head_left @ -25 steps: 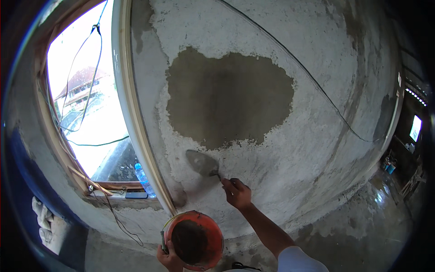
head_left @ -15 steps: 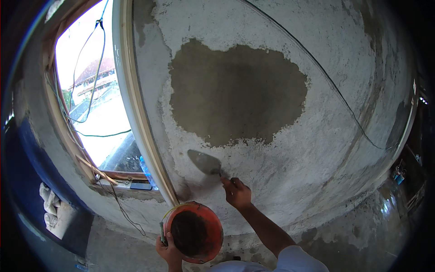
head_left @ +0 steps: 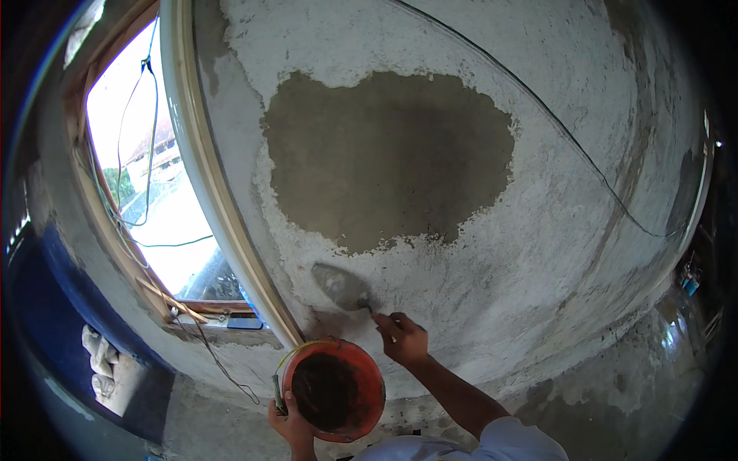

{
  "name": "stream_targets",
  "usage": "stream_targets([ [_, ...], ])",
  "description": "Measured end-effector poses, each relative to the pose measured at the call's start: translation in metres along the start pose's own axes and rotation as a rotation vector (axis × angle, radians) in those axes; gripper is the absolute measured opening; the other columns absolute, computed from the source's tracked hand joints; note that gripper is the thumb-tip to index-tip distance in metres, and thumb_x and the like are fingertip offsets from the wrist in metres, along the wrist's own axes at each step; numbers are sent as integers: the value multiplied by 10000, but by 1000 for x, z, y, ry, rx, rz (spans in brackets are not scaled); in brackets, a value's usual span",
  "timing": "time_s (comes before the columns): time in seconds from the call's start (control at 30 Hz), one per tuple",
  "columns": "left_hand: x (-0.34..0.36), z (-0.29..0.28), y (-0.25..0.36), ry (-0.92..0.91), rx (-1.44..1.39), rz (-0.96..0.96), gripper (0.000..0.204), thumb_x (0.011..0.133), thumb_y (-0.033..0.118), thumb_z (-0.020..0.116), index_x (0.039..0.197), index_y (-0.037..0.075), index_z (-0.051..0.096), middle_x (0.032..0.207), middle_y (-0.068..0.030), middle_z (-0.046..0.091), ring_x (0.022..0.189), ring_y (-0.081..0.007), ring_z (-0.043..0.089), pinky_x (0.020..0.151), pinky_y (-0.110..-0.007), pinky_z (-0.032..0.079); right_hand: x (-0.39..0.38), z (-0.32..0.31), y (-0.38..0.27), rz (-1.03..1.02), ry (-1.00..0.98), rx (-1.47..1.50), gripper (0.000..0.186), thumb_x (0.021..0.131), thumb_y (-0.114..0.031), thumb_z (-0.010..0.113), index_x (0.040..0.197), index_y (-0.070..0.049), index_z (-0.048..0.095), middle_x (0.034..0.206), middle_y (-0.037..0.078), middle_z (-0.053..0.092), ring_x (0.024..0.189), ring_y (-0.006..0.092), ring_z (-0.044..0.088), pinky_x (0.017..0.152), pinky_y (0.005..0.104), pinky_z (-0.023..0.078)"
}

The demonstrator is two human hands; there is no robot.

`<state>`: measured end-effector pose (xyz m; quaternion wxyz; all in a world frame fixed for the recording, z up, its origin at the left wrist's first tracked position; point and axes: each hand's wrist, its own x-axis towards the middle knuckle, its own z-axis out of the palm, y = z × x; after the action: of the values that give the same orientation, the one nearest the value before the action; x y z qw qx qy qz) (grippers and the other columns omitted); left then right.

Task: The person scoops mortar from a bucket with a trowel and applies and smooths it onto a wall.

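My right hand (head_left: 404,339) is closed round the handle of a trowel (head_left: 340,286), whose grey pointed blade is held up at the wall just below a patch of wet plaster (head_left: 384,157). The blade looks smeared with mortar; whether it touches the wall I cannot tell. Low in front of me, my left hand (head_left: 290,425) grips an orange-red bucket (head_left: 374,388) at its left side, by the handle. The bucket tilts so that its dark inside shows, with dark mortar (head_left: 327,392) in it.
On the left is a window opening (head_left: 146,184) with loose wires, beside a long pale upright batten (head_left: 231,184). A dark flat object (head_left: 244,323) lies on the sill. A black cable (head_left: 530,92) crosses the upper right wall. Whitish sacks (head_left: 100,357) rest at far left.
The trowel blade has dropped slightly and turned a little, still below the patch. The bucket has moved slightly right. My view has shifted a little.
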<state>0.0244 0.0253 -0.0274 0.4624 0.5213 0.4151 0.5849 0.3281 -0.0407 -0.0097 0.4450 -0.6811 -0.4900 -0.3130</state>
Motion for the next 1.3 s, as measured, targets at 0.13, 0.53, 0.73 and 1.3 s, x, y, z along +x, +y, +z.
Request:
stream_targets([
  [0.13, 1, 4, 4, -8, -28, 11, 226, 1050, 165, 689, 913, -5, 632, 780, -20, 654, 690, -84, 574, 628, -268, 469, 33, -10, 17, 49, 342, 5, 475, 837, -33, 818, 1269, -217, 751, 982, 72, 695, 655, 222, 689, 543, 355, 557],
  [0.53, -4, 8, 7, -63, -55, -5, 188, 1050, 149, 680, 951, -9, 654, 799, -19, 663, 696, -70, 580, 623, -262, 471, 2, 16, 3, 53, 36, -97, 417, 879, -128, 752, 1270, -271, 720, 970, 24, 650, 717, 232, 708, 574, 384, 600],
  [0.73, -5, -9, 1, -41, -45, 12, 180, 1052, 152, 675, 975, -10, 660, 813, -23, 671, 706, -79, 595, 637, -262, 479, 22, -11, 9, -13, 282, -71, 438, 867, -109, 796, 1278, -245, 733, 994, 49, 700, 712, 247, 717, 569, 389, 587],
  [1.3, -6, -38, -32, -75, -74, -19, 199, 1050, 137, 681, 910, 6, 628, 797, 1, 652, 679, -72, 577, 591, -256, 452, -174, -57, -13, 544, -278, 334, 529, 907, -295, 825, 1388, -130, 680, 1015, 134, 775, 902, 299, 765, 826, 385, 614],
])
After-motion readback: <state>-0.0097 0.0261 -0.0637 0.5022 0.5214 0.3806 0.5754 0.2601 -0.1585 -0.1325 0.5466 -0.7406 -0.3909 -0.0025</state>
